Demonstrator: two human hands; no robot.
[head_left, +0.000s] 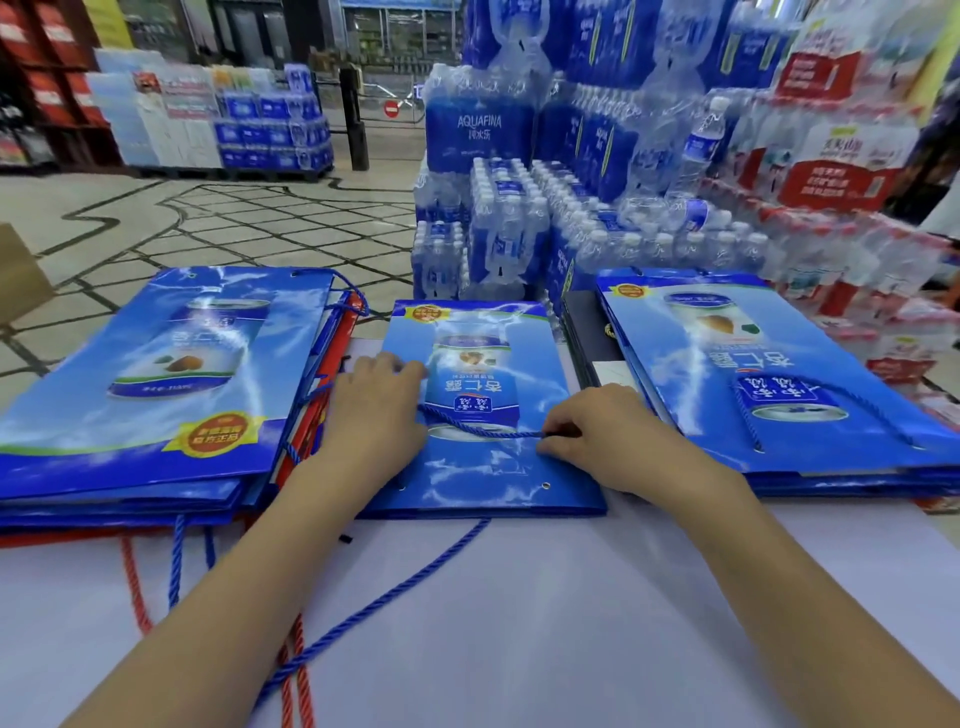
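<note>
A flat blue paper gift bag (483, 483) printed with a drink can lies on the white table (519, 613) in front of me. A blue rope handle (478, 429) stretches across the bag between my hands. My left hand (374, 405) lies on the bag's left part, fingers curled, with the rope running under it. My right hand (597, 431) pinches the rope's other end between thumb and fingers. Two small eyelet holes (545, 486) show near the bag's front edge. Another blue rope (395, 592) trails from under the bag toward me.
A stack of flat blue bags (156, 384) with red ones beneath lies at the left, and a second blue stack (779, 395) at the right. Red rope handles (137, 587) hang over the table front. Shrink-wrapped packs of water bottles (519, 218) stand behind the table.
</note>
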